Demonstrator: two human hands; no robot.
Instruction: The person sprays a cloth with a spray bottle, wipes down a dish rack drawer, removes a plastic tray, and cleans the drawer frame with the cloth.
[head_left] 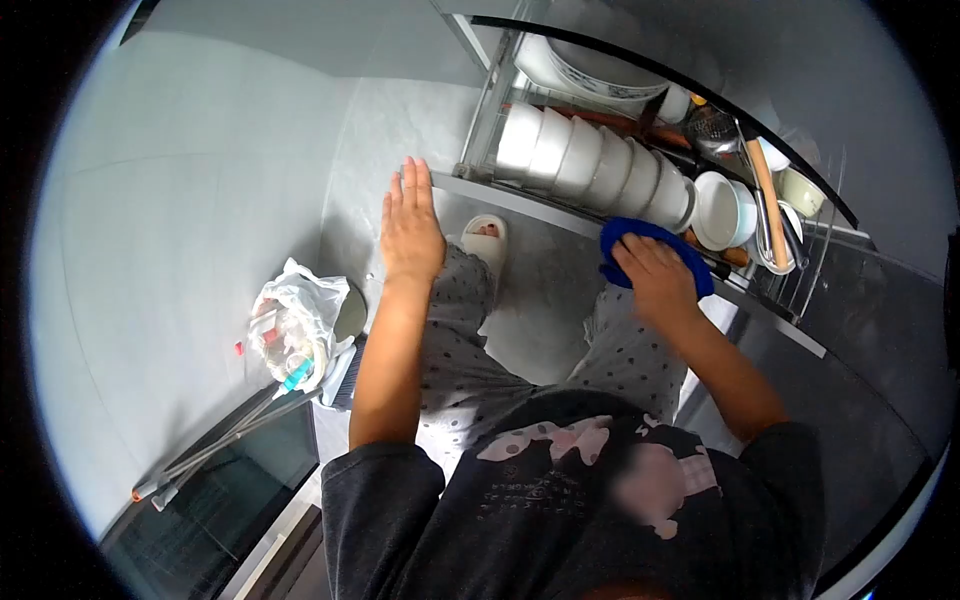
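Observation:
My right hand (pixel 658 278) presses a blue cloth (pixel 620 233) against the top edge of the pulled-out drawer front (pixel 545 215). Its fingers lie over the cloth, which bunches around them. Flat and straight-fingered, my left hand (pixel 412 235) is by the left end of the drawer front, holding nothing; whether its fingertips touch the edge I cannot tell. Inside the wire drawer, white bowls (pixel 580 160) stand on their sides in a row. Right of them are a white cup (pixel 718 210) and utensils, one with a wooden handle (pixel 768 205).
A bin lined with a white plastic bag (pixel 290 300) holds rubbish on the floor at left. Thin poles (pixel 225 440) lean near a dark glass panel (pixel 225 500). Large patterned bowls (pixel 600 75) sit at the drawer's back. My slippered foot (pixel 484 235) is below the drawer.

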